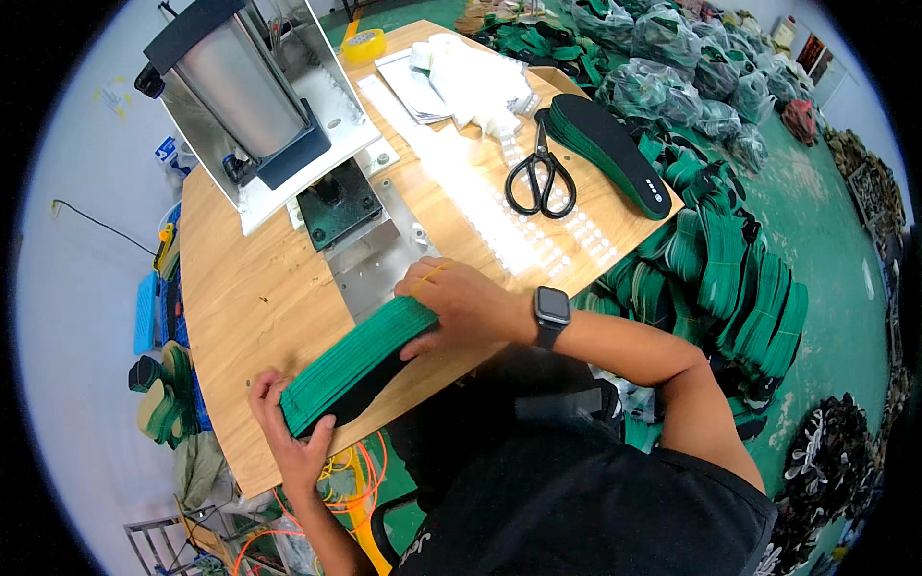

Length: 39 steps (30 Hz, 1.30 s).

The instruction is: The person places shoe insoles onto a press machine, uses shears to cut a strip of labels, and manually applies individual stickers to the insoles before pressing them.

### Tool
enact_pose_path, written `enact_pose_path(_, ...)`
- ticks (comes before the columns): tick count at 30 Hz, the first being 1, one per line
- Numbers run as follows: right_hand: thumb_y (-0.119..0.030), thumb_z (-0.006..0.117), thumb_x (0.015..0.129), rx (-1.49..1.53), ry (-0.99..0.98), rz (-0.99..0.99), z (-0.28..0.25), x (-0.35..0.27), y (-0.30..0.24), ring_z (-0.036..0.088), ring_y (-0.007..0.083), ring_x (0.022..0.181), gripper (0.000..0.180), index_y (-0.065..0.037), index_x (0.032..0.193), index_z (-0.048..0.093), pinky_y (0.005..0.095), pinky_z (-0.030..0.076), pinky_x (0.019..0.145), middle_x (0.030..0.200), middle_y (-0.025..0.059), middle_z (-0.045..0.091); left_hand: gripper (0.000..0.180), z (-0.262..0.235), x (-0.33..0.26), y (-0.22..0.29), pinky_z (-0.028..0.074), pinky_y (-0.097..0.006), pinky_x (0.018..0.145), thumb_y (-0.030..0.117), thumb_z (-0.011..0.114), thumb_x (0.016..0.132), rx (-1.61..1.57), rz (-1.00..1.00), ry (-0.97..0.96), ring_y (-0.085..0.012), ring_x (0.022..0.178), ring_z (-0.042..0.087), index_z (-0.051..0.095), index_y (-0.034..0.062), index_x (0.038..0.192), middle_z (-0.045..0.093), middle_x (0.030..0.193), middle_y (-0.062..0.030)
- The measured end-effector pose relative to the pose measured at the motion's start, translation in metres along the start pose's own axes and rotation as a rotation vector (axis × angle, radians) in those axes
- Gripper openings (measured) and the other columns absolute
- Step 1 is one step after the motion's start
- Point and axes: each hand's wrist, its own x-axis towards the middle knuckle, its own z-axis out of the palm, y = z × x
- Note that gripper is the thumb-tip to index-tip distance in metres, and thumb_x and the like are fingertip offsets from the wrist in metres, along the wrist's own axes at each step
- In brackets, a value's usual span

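Near the front edge of the tabletop (250, 317), the left hand (293, 432) and right hand (461, 302) squeeze both ends of a green insole stack (360, 360). If either grip loosens, I think the stack could fan out and spill off the edge.

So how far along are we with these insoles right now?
Done, it seems: piles of green insoles heaped beside the table. In hand: a stack of green insoles gripped end to end by the left hand and right hand. Left, probably: the few insoles by the scissors and bagged ones on the floor.
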Motion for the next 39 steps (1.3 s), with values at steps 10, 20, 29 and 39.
enact_pose_path(10,-0.032,0.074,0.073,-0.003,-0.144,-0.092,-0.014,-0.009,0.001,0.052,0.0353,0.098,0.058,-0.001,0.114,0.047,0.0402,0.044,0.083,0.101,0.0180,0.052,0.060,-0.003,-0.019,-0.018,0.041,-0.037,0.090,0.020,0.076,0.064,-0.047,-0.080,-0.036,-0.0325,0.101,0.054,0.055,-0.0009,0.116,0.056,0.107,-0.0175)
enact_pose_path(20,-0.027,0.075,0.076,0.384,-0.104,0.243,-0.027,0.000,-0.015,0.056,0.0372,0.094,0.056,0.000,0.117,0.048,0.0394,0.045,0.079,0.101,0.0213,0.056,0.047,-0.025,0.012,-0.008,0.041,-0.031,0.093,0.013,0.068,0.073,-0.356,-0.393,0.060,-0.0203,0.105,0.055,0.058,-0.0027,0.116,0.060,0.112,-0.0110)
enact_pose_path(29,-0.030,0.081,0.068,-0.048,-0.068,0.151,-0.031,-0.013,-0.001,0.043,0.0310,0.119,0.066,-0.003,0.122,0.052,0.0392,0.037,0.098,0.128,0.0153,0.049,0.058,0.003,-0.006,-0.057,0.033,-0.035,0.103,0.036,0.065,0.084,-0.441,-0.309,-0.104,-0.0267,0.121,0.046,0.050,0.0002,0.127,0.051,0.129,-0.0157)
enact_pose_path(39,-0.027,0.082,0.066,0.108,-0.211,0.162,-0.024,-0.022,0.002,0.046,0.0327,0.115,0.082,0.003,0.132,0.042,0.0395,0.039,0.097,0.124,0.0180,0.052,0.106,0.000,-0.007,-0.055,0.031,-0.037,0.106,0.034,0.086,0.045,-0.424,-0.267,-0.291,-0.0287,0.126,0.045,0.041,0.0014,0.136,0.049,0.134,-0.0159)
